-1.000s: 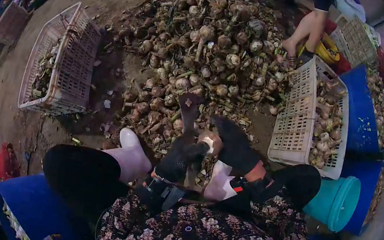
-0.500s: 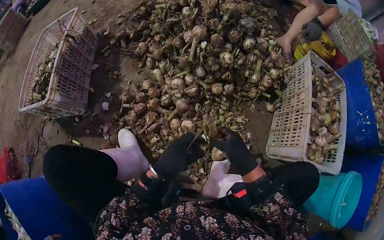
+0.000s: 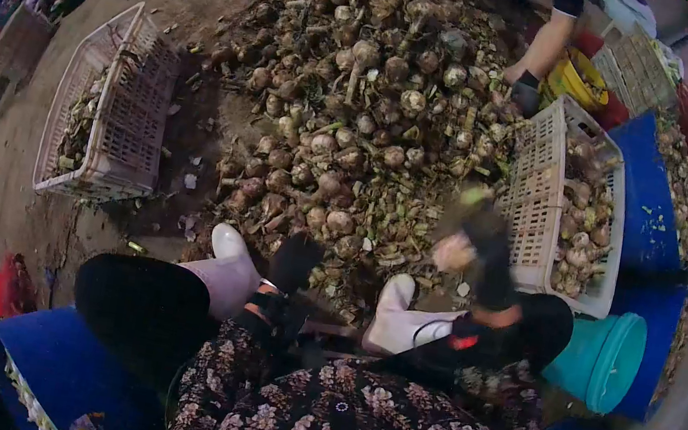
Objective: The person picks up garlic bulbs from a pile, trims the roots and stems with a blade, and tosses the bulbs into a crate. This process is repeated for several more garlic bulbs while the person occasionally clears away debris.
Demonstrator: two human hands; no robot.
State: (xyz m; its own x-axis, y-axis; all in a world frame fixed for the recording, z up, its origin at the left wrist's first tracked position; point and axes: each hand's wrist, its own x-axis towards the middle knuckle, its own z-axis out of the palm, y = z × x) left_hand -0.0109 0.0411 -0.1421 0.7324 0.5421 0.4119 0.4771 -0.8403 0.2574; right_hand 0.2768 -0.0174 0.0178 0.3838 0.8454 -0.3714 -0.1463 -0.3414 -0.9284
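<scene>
My right hand (image 3: pixel 486 245), black-gloved and smeared by motion, is beside the white crate (image 3: pixel 533 199) on the right. A pale, blurred garlic bulb (image 3: pixel 452 253) is at its fingers, which appear closed on it. Low over the near edge of the garlic heap (image 3: pixel 357 128), next to a white boot (image 3: pixel 235 257), is my left hand (image 3: pixel 294 261) in a black glove. Its fingers merge into a dark shape, so their pose and anything in them cannot be made out. Garlic bulbs (image 3: pixel 574 249) fill much of the right crate.
On the left stands another white crate (image 3: pixel 134 103) with some garlic stalks in it. A teal bucket (image 3: pixel 598 360) and blue containers (image 3: pixel 646 189) line the right side. Another person's gloved hand (image 3: pixel 525 95) reaches near a yellow bucket (image 3: pixel 579 79) at the far right.
My right hand has moved right and forward, from the heap's near edge toward the right crate, with the garlic bulb. My left hand has drawn left and slightly back. The other person's arm has shifted lower.
</scene>
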